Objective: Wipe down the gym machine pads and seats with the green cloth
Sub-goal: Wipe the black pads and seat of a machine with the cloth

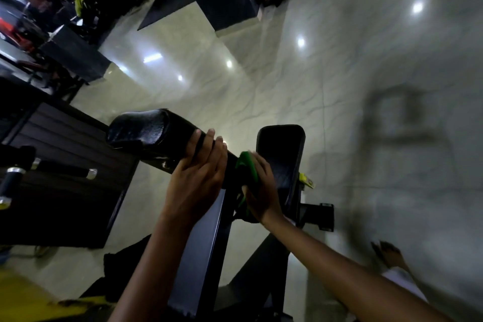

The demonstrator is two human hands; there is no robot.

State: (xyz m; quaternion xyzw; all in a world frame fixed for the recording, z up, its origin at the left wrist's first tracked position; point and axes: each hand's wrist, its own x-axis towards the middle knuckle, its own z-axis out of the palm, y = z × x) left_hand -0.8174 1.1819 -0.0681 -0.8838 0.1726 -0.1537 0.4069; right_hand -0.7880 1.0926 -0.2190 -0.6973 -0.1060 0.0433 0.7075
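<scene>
a view from above of two bare arms reaching up from the bottom of the frame to a black gym machine at centre. the left hand (198,175) lies on a long black padded roller (154,136) that runs toward the centre left, its fingers nearly straight and draped over the pad. just to its right, the right hand (260,191) presses a green cloth (248,167) with flat, extended fingers into the gap between the roller and a black seat pad (283,157) at centre right. the cloth is bunched under the palm. a pale glossy tiled floor (339,73) fills the upper right. a bare foot (389,256) shows at lower right.
</scene>
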